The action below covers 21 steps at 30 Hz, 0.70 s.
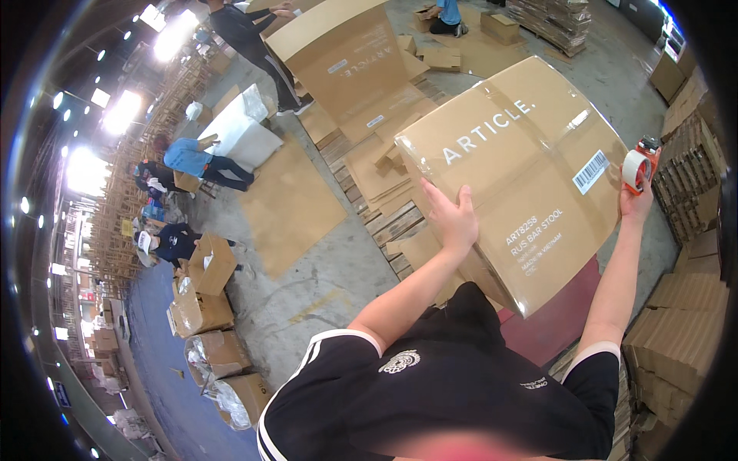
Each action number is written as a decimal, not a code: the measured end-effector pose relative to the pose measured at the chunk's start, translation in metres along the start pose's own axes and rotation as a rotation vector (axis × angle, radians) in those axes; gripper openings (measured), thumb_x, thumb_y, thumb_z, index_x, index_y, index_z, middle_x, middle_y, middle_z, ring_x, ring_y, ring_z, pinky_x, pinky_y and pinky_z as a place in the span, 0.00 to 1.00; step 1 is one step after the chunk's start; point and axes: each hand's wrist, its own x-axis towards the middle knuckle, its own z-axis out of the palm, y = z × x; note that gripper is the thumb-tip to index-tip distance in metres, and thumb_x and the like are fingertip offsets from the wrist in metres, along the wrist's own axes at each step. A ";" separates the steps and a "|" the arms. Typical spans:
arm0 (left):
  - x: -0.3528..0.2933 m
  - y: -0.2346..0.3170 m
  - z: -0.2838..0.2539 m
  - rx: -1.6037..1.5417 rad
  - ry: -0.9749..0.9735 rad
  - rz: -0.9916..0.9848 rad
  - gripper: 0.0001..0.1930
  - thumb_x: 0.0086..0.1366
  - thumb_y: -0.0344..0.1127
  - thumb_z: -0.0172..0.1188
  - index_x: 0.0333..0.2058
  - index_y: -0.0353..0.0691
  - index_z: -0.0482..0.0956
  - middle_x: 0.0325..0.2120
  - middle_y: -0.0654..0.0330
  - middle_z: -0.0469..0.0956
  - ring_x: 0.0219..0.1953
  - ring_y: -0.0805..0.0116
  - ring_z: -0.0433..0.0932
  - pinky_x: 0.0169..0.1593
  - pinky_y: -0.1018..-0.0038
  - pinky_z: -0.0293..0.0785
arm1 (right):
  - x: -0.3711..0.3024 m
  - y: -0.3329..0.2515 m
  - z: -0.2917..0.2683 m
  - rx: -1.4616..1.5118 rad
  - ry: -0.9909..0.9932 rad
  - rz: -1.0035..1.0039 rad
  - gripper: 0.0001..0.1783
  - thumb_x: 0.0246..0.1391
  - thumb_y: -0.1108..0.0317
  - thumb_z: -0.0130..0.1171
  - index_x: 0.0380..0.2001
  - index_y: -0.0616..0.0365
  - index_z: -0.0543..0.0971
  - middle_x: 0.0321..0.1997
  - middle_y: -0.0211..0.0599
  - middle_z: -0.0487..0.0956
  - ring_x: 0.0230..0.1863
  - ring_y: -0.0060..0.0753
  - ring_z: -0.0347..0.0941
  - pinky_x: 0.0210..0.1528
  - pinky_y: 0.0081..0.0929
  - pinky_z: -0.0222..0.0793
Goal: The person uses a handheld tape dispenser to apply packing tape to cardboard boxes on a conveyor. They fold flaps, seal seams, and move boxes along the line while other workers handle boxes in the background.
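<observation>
A large brown cardboard box (pixel 507 180) stands tilted in front of me, with dark-and-white print, a barcode label and shiny clear tape across its face and corners. My left hand (pixel 452 219) lies against the box's left side, fingers stretched and thumb apart. At the box's right edge, my right hand (pixel 636 201) is closed around an orange-red tape dispenser (pixel 650 154) carrying a roll of tape (pixel 636 170). Part of its grip is hidden by the fingers. Beneath the box shows a dark red surface (pixel 565 307).
Stacks of flat cardboard (pixel 676 338) rise close on my right. Wooden pallets (pixel 392 223) with cardboard sheets lie left of the box. Beyond stands a big open carton (pixel 346 69) beside a person in dark clothes (pixel 250 42). Several co-workers and open boxes (pixel 204 307) are farther left.
</observation>
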 end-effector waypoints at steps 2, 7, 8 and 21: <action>0.002 0.003 0.008 0.028 0.018 0.008 0.51 0.76 0.46 0.61 0.80 0.26 0.37 0.81 0.35 0.46 0.83 0.41 0.47 0.81 0.46 0.40 | 0.007 -0.003 0.005 -0.014 -0.018 0.051 0.32 0.69 0.77 0.55 0.75 0.56 0.67 0.75 0.47 0.72 0.75 0.51 0.71 0.73 0.58 0.72; 0.000 0.008 0.017 0.080 0.073 0.048 0.50 0.75 0.43 0.61 0.79 0.23 0.38 0.80 0.35 0.48 0.83 0.41 0.49 0.82 0.49 0.39 | 0.016 -0.012 0.015 -0.145 0.012 0.056 0.32 0.69 0.74 0.58 0.75 0.54 0.69 0.74 0.44 0.73 0.73 0.47 0.72 0.70 0.51 0.74; -0.001 0.009 0.017 0.082 0.044 0.025 0.50 0.75 0.43 0.61 0.79 0.23 0.38 0.81 0.35 0.48 0.83 0.41 0.48 0.82 0.48 0.38 | 0.014 -0.013 0.015 -0.148 0.011 0.016 0.32 0.69 0.74 0.58 0.75 0.54 0.69 0.73 0.43 0.74 0.73 0.47 0.73 0.70 0.50 0.74; 0.031 0.005 0.012 -0.019 -0.012 0.080 0.50 0.78 0.48 0.57 0.79 0.22 0.36 0.82 0.33 0.41 0.84 0.39 0.39 0.82 0.43 0.36 | 0.079 0.002 0.026 -0.041 0.078 -0.021 0.23 0.74 0.68 0.59 0.67 0.63 0.75 0.68 0.42 0.80 0.68 0.42 0.77 0.70 0.45 0.74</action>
